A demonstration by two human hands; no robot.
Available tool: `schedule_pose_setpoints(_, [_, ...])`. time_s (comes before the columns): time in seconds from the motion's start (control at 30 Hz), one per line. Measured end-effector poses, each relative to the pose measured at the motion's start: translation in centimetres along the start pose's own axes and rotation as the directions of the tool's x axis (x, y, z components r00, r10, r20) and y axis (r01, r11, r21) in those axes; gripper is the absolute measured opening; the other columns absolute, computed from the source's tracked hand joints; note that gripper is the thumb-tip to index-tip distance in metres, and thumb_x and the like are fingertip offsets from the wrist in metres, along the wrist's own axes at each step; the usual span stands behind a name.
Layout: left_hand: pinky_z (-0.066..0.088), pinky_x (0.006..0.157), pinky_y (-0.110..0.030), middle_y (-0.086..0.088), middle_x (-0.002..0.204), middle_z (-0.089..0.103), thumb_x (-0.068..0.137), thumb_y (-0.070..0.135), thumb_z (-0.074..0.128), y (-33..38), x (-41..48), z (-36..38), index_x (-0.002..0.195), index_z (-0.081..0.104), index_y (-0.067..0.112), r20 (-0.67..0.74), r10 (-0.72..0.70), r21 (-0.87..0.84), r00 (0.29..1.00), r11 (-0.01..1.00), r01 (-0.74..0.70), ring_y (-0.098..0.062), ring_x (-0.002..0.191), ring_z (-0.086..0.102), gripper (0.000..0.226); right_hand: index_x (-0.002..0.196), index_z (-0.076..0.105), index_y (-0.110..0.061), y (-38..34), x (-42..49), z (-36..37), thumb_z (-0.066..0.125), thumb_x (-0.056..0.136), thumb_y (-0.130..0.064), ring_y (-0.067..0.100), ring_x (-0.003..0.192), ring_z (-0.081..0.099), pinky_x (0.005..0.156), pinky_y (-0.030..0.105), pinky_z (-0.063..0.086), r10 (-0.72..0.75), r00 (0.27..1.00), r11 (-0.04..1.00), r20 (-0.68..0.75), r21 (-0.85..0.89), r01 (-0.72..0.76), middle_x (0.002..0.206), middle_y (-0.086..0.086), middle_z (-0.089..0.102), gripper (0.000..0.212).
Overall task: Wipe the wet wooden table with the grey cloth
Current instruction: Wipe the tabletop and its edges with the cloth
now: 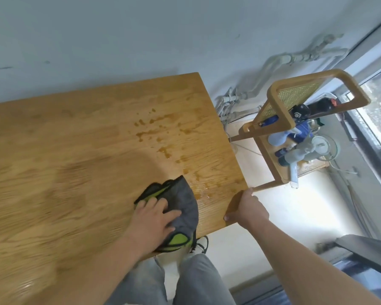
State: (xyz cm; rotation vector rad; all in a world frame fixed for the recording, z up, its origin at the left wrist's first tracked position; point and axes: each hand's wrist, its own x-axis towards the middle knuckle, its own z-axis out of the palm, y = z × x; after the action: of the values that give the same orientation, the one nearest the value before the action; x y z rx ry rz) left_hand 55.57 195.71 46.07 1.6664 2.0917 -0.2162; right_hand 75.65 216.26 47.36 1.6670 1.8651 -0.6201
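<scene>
Nearest the camera, the left hand (pixel 154 219) lies flat with fingers spread on the grey cloth (pixel 185 205), pressing it onto the wooden table (pixel 75 150) rather than closing around it. The cloth, grey with green and black trim, sits at the near edge of the table, and one corner of it hangs over that edge. Just beside it, the right hand (pixel 244 208) curls over the table's near right corner, thumb underneath and fingers on top, bracing the table and holding nothing else.

Past the cloth, a shiny wet patch (pixel 205 190) lies right next to the grey fabric, and farther on a scatter of droplets (pixel 156 133) runs toward the far right edge. Beyond the table stands a chair (pixel 299 115) loaded with clutter.

The likely risk is that a flat, loosely pressed cloth smears the water toward the right edge instead of soaking it up, so it drips to the floor. The overhanging corner could also drag the cloth off the table.
</scene>
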Motion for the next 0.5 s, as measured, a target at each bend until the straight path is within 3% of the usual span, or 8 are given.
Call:
schedule_pose_setpoints(0.1, [0.044,0.089,-0.042,0.001,0.117,0.048,0.096,0.053,0.054,-0.8,1.0,0.2,0.141,0.051,0.045,-0.137,-0.271,-0.138,0.953,0.958,0.252,-0.025,0.107,0.049,0.046,0.161,-0.002,-0.004,0.4,0.4,0.2,0.091,0.068,-0.051,0.03,0.133,0.054,0.098,0.046,0.055,-0.017,1.0,0.999,-0.004,-0.052,0.017,0.147,0.012,0.049,0.139])
schedule_pose_setpoints(0.2, [0.051,0.081,-0.038,-0.006,0.12,0.043,0.1,0.051,0.046,3.5,1.9,0.3,0.145,0.043,0.036,-0.09,-0.463,-0.258,0.882,0.866,0.428,-0.026,0.102,0.049,0.048,0.16,0.006,-0.003,0.8,0.7,0.1,0.089,0.069,-0.056,0.029,0.129,0.056,0.094,0.042,0.054,-0.052,0.998,0.993,0.017,-0.102,0.054,0.145,0.012,0.052,0.134])
schedule_pose_setpoints(0.27, [0.051,0.086,-0.037,-0.008,0.125,0.038,0.101,0.054,0.04,7.2,2.5,0.5,0.151,0.033,0.032,-0.04,-0.442,-0.283,0.896,0.865,0.414,-0.027,0.107,0.048,0.055,0.16,0.007,-0.002,1.1,1.0,-0.2,0.088,0.068,-0.059,0.028,0.126,0.06,0.091,0.039,0.054,-0.078,0.997,0.989,0.023,-0.126,0.081,0.142,0.01,0.055,0.135])
schedule_pose_setpoints(0.33, [0.05,0.093,-0.035,-0.008,0.132,0.034,0.102,0.056,0.038,9.6,3.1,0.6,0.155,0.026,0.032,-0.006,-0.296,-0.266,0.955,0.921,0.284,-0.025,0.115,0.046,0.059,0.159,0.008,0.002,1.6,1.2,-0.4,0.084,0.075,-0.054,0.027,0.122,0.064,0.093,0.039,0.057,-0.133,0.991,0.974,0.008,-0.183,0.132,0.139,0.009,0.06,0.126])
schedule_pose_setpoints(0.4, [0.051,0.09,-0.035,-0.006,0.132,0.036,0.103,0.053,0.039,9.2,4.2,0.2,0.155,0.027,0.036,0.012,-0.204,-0.244,0.979,0.949,0.201,-0.024,0.116,0.047,0.056,0.157,0.016,0.004,2.3,1.8,-1.3,0.082,0.079,-0.05,0.028,0.12,0.065,0.094,0.04,0.056,-0.18,0.982,0.96,0.051,-0.209,0.186,0.135,0.009,0.064,0.115])
schedule_pose_setpoints(0.47, [0.053,0.079,-0.036,-0.003,0.121,0.041,0.102,0.05,0.044,7.4,5.1,0.2,0.152,0.038,0.04,-0.065,-0.254,-0.249,0.965,0.94,0.231,-0.024,0.106,0.05,0.051,0.147,0.041,-0.005,2.8,2.3,-2.9,0.083,0.078,-0.05,0.027,0.113,0.066,0.09,0.038,0.056,-0.221,0.967,0.949,0.128,-0.202,0.243,0.123,0.006,0.068,0.093])
schedule_pose_setpoints(0.5, [0.053,0.073,-0.037,-0.003,0.115,0.043,0.101,0.048,0.048,6.7,5.3,0.3,0.15,0.044,0.04,-0.125,-0.347,-0.269,0.929,0.913,0.305,-0.024,0.1,0.05,0.05,0.135,0.055,-0.011,2.8,2.4,-3.7,0.081,0.081,-0.047,0.026,0.106,0.067,0.086,0.037,0.057,-0.258,0.955,0.933,0.144,-0.221,0.285,0.114,0.004,0.069,0.07])
